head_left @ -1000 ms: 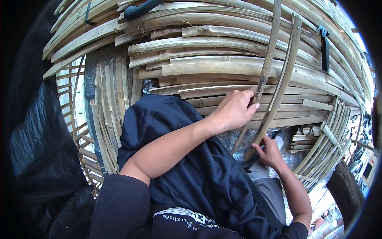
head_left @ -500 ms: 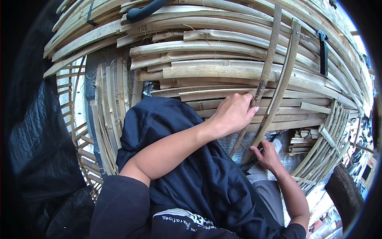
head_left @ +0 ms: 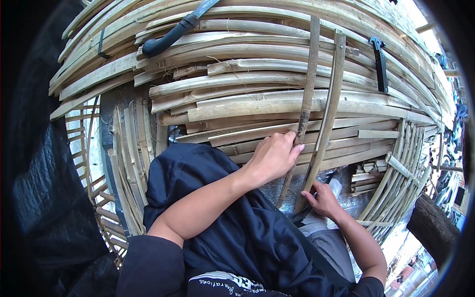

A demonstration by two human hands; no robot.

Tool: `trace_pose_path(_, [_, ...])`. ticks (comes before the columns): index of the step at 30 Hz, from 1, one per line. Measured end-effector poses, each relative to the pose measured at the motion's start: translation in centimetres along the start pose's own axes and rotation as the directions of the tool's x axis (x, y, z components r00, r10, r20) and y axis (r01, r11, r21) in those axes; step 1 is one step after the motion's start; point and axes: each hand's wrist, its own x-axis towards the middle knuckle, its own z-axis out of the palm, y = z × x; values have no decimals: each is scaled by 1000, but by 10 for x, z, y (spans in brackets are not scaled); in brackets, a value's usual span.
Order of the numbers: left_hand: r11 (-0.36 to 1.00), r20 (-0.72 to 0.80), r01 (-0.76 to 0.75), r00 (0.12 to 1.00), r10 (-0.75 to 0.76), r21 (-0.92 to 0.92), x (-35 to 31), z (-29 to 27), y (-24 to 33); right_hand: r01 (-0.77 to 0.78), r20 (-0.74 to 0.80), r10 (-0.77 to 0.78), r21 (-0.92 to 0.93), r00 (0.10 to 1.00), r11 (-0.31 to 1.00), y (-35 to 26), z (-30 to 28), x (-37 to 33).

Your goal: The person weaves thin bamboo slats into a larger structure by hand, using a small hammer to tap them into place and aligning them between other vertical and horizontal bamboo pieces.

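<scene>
Two long bamboo strips run side by side, tilted, from my lap out over a pile of split bamboo [head_left: 237, 106]. My left hand [head_left: 272, 157] is closed around the darker, mottled strip [head_left: 308, 72], with thumb and fingers at its lower half. Lower and to the right, my right hand [head_left: 324, 200] grips the paler strip [head_left: 330, 101] near its bottom end. The two strips stand slightly apart. Dark blue cloth [head_left: 208, 198] covers my lap, and something dark near the pale strip's lower end is too hidden to name.
A tool with a curved black handle [head_left: 163, 44] lies on the pile at upper left; a narrow black tool [head_left: 380, 67] lies at upper right. Thin strips are bundled [head_left: 405, 153] at right, beside short pieces [head_left: 367, 174] and a dark log [head_left: 433, 225]. Dark sheeting [head_left: 44, 173] hangs left.
The view has shifted, so the pile appears lower and further left. Both hands keep their hold on the same two strips, with little movement between them.
</scene>
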Motion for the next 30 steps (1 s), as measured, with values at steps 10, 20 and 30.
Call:
trace_pose_path(10, [994, 43, 33, 999, -28, -100, 3, 1, -5, 25, 3, -25, 17, 1000, 1000, 9, 4, 1])
trace_pose_path(20, [994, 44, 34, 999, -30, -106, 3, 2, -4, 34, 5, -34, -22, 999, 999, 12, 4, 1])
trace_pose_path(30, [992, 50, 27, 999, -21, -127, 3, 1, -5, 37, 14, -37, -8, 999, 999, 7, 3, 1])
